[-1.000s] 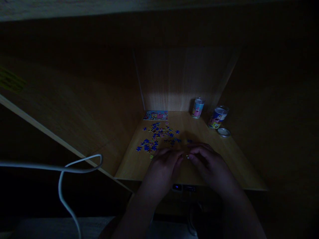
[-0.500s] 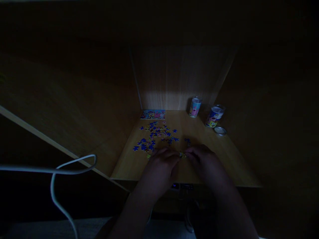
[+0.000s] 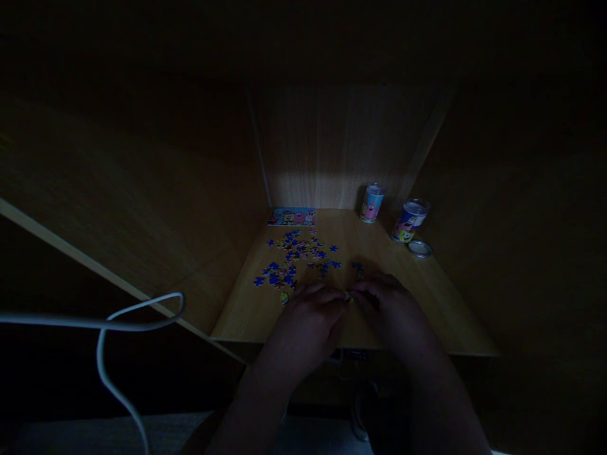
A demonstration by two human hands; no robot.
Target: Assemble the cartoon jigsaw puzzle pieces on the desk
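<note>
Close together over the front of the wooden shelf, my left hand (image 3: 315, 316) and my right hand (image 3: 386, 301) pinch at small yellowish jigsaw pieces (image 3: 348, 296) between their fingertips. The fingers partly cover these pieces, and the dim light hides whether they are joined. Just beyond my right hand lie a few blue jigsaw pieces (image 3: 357, 268). A yellow jigsaw piece (image 3: 284, 297) rests left of my left hand. Farther back spreads a loose pile of jigsaw pieces (image 3: 296, 254), many of them blue.
A cartoon picture card (image 3: 291, 217) lies at the back left. Two printed cans (image 3: 371, 205) with clear tops stand at the back right, a round lid (image 3: 420, 249) beside the nearer one. Wooden walls enclose the shelf (image 3: 436, 316). A white cable (image 3: 102, 360) loops at the left.
My left hand has moved slightly to the right, and more of the yellow piece beside it shows. The small pieces between my fingertips have shifted a little. The pile looks unchanged.
</note>
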